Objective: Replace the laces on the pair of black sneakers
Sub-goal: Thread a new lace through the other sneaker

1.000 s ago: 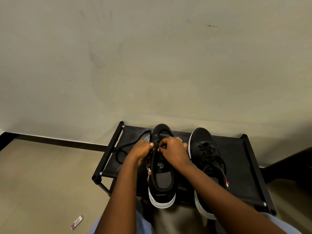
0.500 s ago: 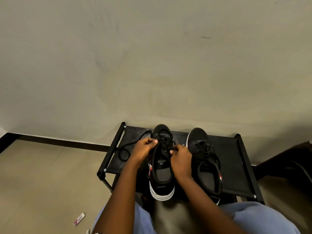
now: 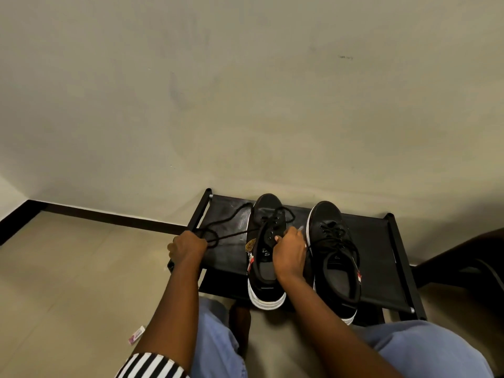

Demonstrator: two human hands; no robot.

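Tension is the reason for this pose, as I read it. My left hand (image 3: 188, 248) sits out at the left edge of the rack (image 3: 379, 252), fingers curled round the black lace (image 3: 231, 236), which runs taut from that fist across to the eyelets of the left sneaker (image 3: 266, 252). Farther back the same lace lies in a slack loop on the rack's fabric top, reaching toward the shoe's toe.

My right hand (image 3: 290, 253) rests on that sneaker's right flank, fingers bent over the edge of the eyelet row with the tips at the tongue — a brace, I judge, so the shoe does not skid toward the pull. Whether those fingertips also pinch a strand I cannot tell; the black-on-black hides it.

The right sneaker (image 3: 334, 257) stands just beside, toe to the wall, laced up with its ends lying loose over the opening. Both shoes sit on the rack with heels hanging toward my knees, which keeps the eyelets facing me.

So one shoe looks done and this one is mid-threading — only its front eyelets carry lace.
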